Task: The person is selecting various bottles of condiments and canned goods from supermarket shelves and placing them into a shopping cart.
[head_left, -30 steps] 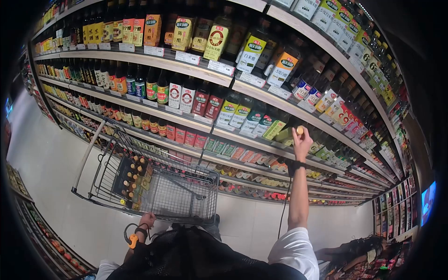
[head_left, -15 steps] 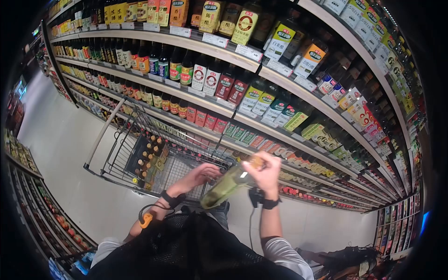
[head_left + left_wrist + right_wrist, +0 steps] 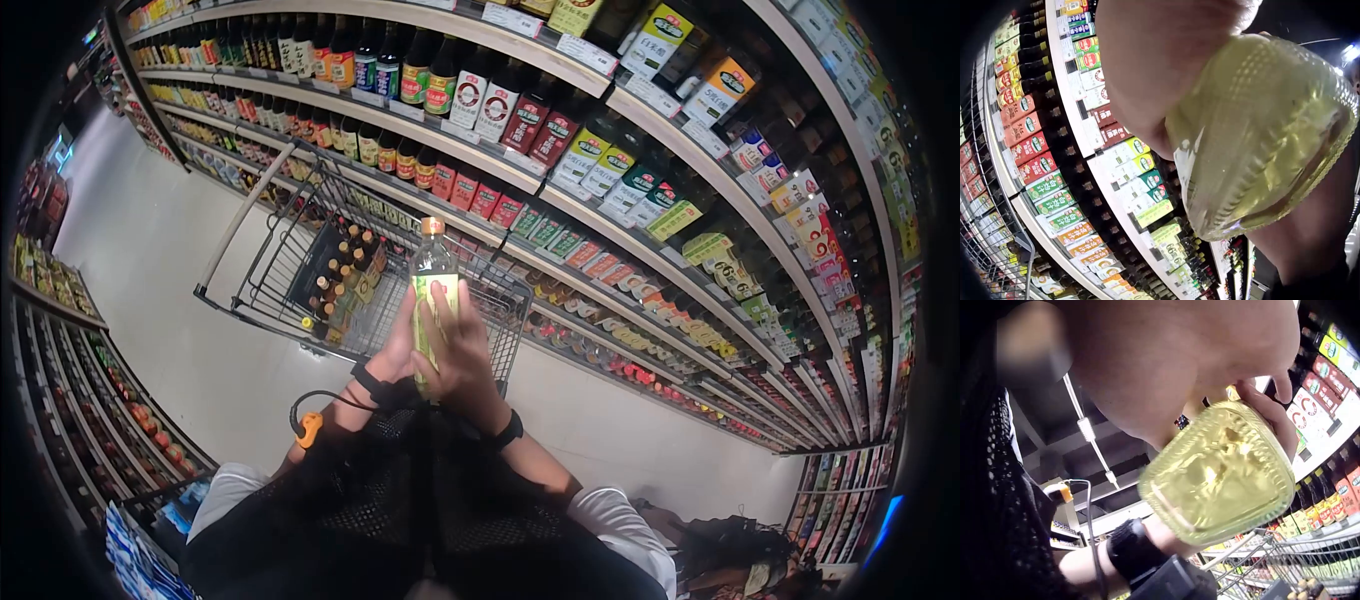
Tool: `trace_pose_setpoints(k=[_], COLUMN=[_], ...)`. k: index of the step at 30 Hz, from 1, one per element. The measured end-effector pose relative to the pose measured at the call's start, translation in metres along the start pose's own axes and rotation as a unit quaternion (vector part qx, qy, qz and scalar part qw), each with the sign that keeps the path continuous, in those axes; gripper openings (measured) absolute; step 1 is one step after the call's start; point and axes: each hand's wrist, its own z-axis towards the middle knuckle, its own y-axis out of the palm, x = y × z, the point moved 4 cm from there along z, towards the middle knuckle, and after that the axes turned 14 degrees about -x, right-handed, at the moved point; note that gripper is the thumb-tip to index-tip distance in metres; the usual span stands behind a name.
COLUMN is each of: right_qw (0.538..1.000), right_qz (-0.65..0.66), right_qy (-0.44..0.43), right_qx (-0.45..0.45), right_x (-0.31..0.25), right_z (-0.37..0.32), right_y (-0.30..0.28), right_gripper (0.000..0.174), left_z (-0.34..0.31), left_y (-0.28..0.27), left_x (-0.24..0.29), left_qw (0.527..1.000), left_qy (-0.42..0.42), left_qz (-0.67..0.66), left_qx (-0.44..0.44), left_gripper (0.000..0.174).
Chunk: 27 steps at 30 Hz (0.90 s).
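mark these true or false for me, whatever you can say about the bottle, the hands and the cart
1. Both the left hand and the right hand grip the bottle. True.
2. The bottle lies on its side inside the cart. False: it is held upright in front of the person, outside the cart.
3. The bottle holds a dark brown liquid. False: the wrist views show a pale yellow-green liquid.
4. The cart has dark bottles standing in it. True.
5. The held bottle has no cap. False: a gold cap sits on its top.
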Motion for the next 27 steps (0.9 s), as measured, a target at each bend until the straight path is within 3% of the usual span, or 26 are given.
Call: trace_pose_setpoints(k=[1,4,6,8,9,11,12,14,20,22,23,25,26,27], right_qw=[0.998,0.997,0.996,0.993,0.992,0.988,0.987,0.961,0.97,0.973,0.973,0.948,0.948,0.958], right_qz=[-0.045,-0.016,-0.005,0.096,0.1,0.146,0.149,0.219,0.236,0.221,0.222,0.304,0.305,0.263], right_qy=[0.015,0.008,0.002,-0.062,-0.068,0.015,0.013,0.131,0.053,-0.019,-0.02,0.097,0.096,0.109], right_qx=[-0.036,-0.078,-0.091,-0.011,-0.02,-0.048,-0.056,-0.111,0.0,0.058,0.057,0.011,0.01,-0.013], right_x=[-0.003,-0.008,-0.004,0.003,0.0,-0.001,0.0,0.013,0.013,0.01,0.008,0.012,0.012,0.013], right_z=[-0.003,-0.014,-0.02,-0.029,-0.029,-0.026,-0.029,-0.036,-0.023,-0.023,-0.023,-0.023,-0.02,-0.016], right_y=[0.005,0.008,0.006,0.006,-0.003,-0.027,-0.033,-0.035,-0.052,-0.059,-0.059,-0.05,-0.047,-0.041], right_gripper=[0.052,0.051,0.053,0.038,0.038,0.025,0.025,0.019,0.037,0.055,0.055,0.073,0.073,0.079], left_z=[0.004,0.003,0.003,-0.001,0.001,0.002,0.001,0.002,0.0,-0.001,-0.002,-0.005,-0.003,-0.001], left_y=[0.001,0.0,0.006,0.004,0.003,0.008,0.015,0.017,0.017,0.017,0.018,0.022,0.024,0.021], left_x=[0.004,0.009,0.011,0.011,0.01,0.01,0.011,0.011,0.007,0.005,0.004,0.0,-0.002,-0.005], left_qw=[0.999,0.999,0.999,1.0,1.0,0.999,0.998,0.998,0.998,0.998,0.998,0.999,0.999,1.0], left_qy=[0.022,0.042,0.044,0.029,0.02,0.006,0.003,0.008,0.024,0.017,0.018,0.007,0.008,0.014], left_qz=[-0.016,0.002,-0.011,0.005,-0.001,-0.005,-0.013,-0.002,0.013,0.033,0.032,-0.003,-0.003,-0.01], left_qx=[-0.042,-0.005,-0.03,-0.01,-0.016,-0.043,-0.057,-0.065,-0.053,-0.044,-0.043,-0.049,-0.048,0.01], left_gripper=[0.078,0.079,0.081,0.083,0.085,0.083,0.081,0.081,0.085,0.084,0.084,0.083,0.083,0.082])
